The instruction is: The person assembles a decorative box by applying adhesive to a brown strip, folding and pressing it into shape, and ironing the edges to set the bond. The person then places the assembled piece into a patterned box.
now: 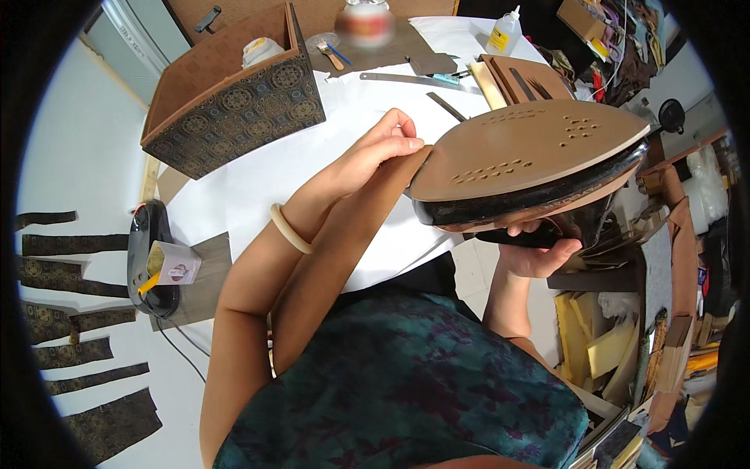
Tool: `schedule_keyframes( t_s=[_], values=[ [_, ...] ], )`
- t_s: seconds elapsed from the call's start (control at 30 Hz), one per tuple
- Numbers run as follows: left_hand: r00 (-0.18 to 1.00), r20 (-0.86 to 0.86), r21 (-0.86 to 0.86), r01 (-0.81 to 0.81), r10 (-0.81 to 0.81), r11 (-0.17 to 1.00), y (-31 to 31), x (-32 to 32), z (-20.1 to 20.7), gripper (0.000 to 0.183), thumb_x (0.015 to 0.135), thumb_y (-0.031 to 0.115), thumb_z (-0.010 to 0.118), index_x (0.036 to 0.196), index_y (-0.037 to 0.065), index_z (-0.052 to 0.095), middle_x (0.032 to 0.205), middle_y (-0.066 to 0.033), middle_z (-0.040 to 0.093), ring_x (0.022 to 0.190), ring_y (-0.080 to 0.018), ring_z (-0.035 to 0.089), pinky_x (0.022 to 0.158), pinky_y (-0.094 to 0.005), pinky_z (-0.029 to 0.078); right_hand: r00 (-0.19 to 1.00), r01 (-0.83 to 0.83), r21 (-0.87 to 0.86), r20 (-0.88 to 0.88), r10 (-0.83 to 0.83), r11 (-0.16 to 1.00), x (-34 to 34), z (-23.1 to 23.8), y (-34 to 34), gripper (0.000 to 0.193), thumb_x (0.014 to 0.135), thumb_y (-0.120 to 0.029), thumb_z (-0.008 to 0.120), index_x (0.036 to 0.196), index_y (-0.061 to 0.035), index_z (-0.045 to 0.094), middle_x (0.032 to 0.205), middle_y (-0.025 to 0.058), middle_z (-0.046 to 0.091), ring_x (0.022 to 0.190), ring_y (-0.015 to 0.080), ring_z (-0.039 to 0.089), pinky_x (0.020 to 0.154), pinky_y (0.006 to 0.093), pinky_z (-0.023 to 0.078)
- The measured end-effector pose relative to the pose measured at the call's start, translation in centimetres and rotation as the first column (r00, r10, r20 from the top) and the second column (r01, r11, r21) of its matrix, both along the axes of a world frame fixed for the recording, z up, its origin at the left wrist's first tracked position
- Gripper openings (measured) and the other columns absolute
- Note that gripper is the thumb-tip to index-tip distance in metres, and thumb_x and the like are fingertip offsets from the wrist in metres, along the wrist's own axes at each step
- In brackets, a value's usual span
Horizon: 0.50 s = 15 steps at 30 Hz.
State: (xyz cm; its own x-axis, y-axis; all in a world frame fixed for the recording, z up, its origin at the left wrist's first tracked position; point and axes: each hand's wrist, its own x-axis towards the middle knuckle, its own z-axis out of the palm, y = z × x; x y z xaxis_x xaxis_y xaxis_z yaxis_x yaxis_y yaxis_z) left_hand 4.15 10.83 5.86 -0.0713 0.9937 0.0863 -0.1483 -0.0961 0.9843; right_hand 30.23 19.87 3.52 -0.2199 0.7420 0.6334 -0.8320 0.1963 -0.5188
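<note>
My right hand point(539, 254) is wrapped round the black handle of a clothes iron point(531, 148), held up so that its brown, steam-holed soleplate faces upward. A long strip of brown leather-like material point(340, 250) is pinched at its far end by my left hand point(381, 148). That end meets the left tip of the soleplate; whether it touches cannot be made out. From there the strip runs down along my left forearm toward my body, its near end partly hidden by the arm.
At the back left stands a box point(234, 117) with patterned sides and a brown lining. A metal ruler point(418, 80), a brush point(330, 55) and a squeeze bottle point(505, 31) lie or stand farther back. Left are a black iron base point(160, 293) and patterned strips point(78, 245).
</note>
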Motion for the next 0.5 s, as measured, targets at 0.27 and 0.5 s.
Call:
schedule_keyframes(
  t_s=[0.27,0.5],
  values=[
    [0.995,0.063,0.007,0.078,-0.078,0.997,-0.46,0.32,-0.11,0.024,0.101,0.026,0.059,0.114,0.012,0.045,0.107,-0.0006,0.048,0.097,-0.0075,0.048,0.087,-0.0243,0.04,0.999,-0.038,0.017,-0.023,0.039,0.999,0.31,-0.53,0.39,0.076,0.097,-0.066,0.052,0.1,0.0086,0.063,0.08,0.0148,0.067,0.064,0.0236,0.065,0.059,0.0337,0.055],
    [0.993,0.071,-0.006,0.095,-0.094,0.995,-0.56,0.37,-0.31,0.024,0.103,0.026,0.059,0.113,0.012,0.044,0.103,0.0013,0.048,0.095,-0.0066,0.048,0.086,-0.023,0.039,0.993,0.035,0.022,0.114,-0.037,0.999,0.28,-0.35,-0.43,0.069,0.1,-0.068,0.043,0.102,-0.0011,0.058,0.079,0.0048,0.054,0.064,0.017,0.054,0.062,0.0299,0.047]
  ],
)
